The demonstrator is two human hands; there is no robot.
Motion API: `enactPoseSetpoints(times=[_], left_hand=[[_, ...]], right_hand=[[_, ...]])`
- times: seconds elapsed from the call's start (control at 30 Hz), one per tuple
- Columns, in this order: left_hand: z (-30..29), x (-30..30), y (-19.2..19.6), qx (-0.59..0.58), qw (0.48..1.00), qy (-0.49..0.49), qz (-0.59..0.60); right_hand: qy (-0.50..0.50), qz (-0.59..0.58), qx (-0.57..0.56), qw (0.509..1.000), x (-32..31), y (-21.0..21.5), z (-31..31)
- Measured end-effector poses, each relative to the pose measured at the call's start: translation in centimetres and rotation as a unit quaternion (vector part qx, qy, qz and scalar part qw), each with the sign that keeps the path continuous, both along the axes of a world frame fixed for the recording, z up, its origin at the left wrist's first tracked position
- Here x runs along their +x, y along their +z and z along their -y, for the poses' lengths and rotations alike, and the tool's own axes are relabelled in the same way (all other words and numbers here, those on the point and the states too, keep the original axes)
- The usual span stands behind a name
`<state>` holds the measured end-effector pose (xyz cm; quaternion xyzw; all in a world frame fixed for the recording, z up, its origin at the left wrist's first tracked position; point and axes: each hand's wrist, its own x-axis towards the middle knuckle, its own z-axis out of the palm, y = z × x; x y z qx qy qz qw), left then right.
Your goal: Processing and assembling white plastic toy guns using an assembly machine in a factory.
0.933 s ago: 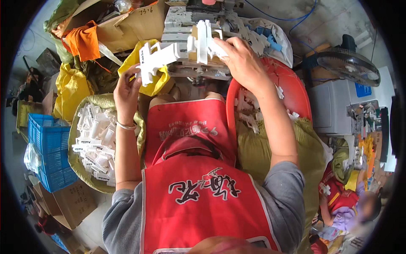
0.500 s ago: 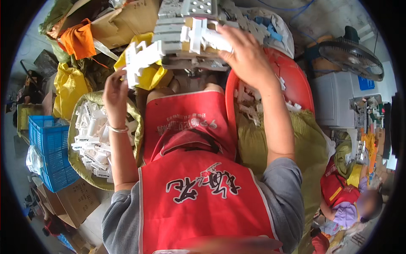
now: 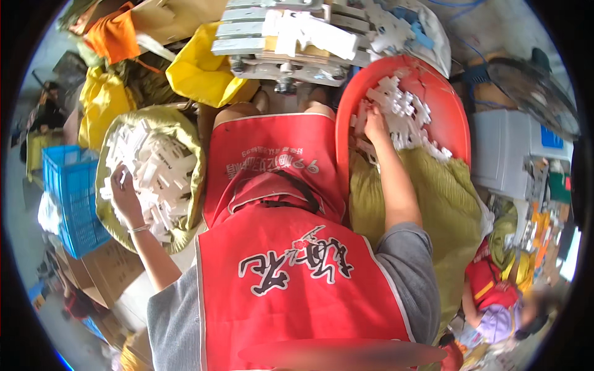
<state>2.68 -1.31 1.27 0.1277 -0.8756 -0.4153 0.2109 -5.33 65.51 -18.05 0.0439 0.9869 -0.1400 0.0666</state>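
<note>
My left hand (image 3: pixel 125 196) is over the green woven sack (image 3: pixel 200 154) on the left, its fingers apart at the heap of white plastic parts (image 3: pixel 162 167) inside. On the right, my right hand (image 3: pixel 375 128) reaches into the red basin (image 3: pixel 455 117). Its fingertips are drawn together at the edge of a pile of white plastic pieces (image 3: pixel 402 105), apparently gripping one; the fingers partly cover it. Ahead of me, a white plastic part (image 3: pixel 312 34) lies on the grey slatted stand (image 3: pixel 238 29), with neither hand touching it.
A yellow bag (image 3: pixel 204 71) hangs beside the stand. Left of the sack are a blue crate (image 3: pixel 74 204) and a cardboard box (image 3: pixel 111 275). A black fan (image 3: pixel 535 93) stands at far right, above a grey cabinet (image 3: pixel 504 145). Another person (image 3: pixel 495 303) sits at lower right.
My left hand has gone from the stand down to the sack and let go of its white plastic part. My right hand has left the piece on the stand and dropped into the red basin.
</note>
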Motion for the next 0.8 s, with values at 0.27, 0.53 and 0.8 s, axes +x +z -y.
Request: enactPoseSetpoints(times=[0.27,0.53,0.8], left_hand=[[3.9,9.8,4.7,-0.220,0.945,0.239,0.039],[3.1,8.4,1.9,-0.263,0.932,0.248,-0.003],[-9.7,-1.3,1.1,0.002,0.997,-0.053,0.055]], right_hand=[[-0.016,-0.042,0.146,0.988,-5.8,-1.6,-6.0],[-0.014,0.022,0.127,0.992,-0.4,-1.9,-7.6],[-0.304,-0.001,-0.496,0.814,1.7,12.7,-1.7]])
